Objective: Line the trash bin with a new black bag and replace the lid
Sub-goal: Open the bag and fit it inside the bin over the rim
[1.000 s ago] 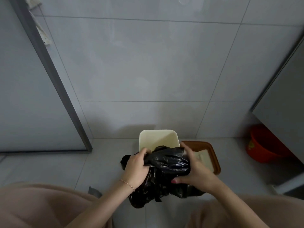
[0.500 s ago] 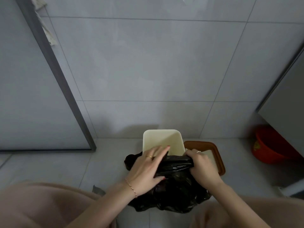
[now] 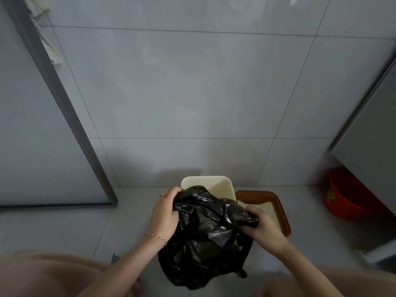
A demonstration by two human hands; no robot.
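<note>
Bag (image 3: 205, 239), crumpled between both hands just before the bin (image 3: 206, 183), looks light, limp and slippery; left hand (image 3: 165, 215) and right hand (image 3: 264, 228) clench its mouth edges, the best hold.

Cream trash bin (image 3: 216, 182): only far rim and back wall show; front and body hidden behind black bag (image 3: 203, 249). Lid (image 3: 276, 202): brown frame's near-left part covered by bag and right hand (image 3: 264, 229). Left hand (image 3: 166, 213): fingertips buried in bag folds; right fingertips likewise. Whether bag mouth is open: cannot tell. Red basin (image 3: 345, 198): partly hidden under grey cabinet (image 3: 372, 133), blurred. Knees cut off by bottom edge.
</note>
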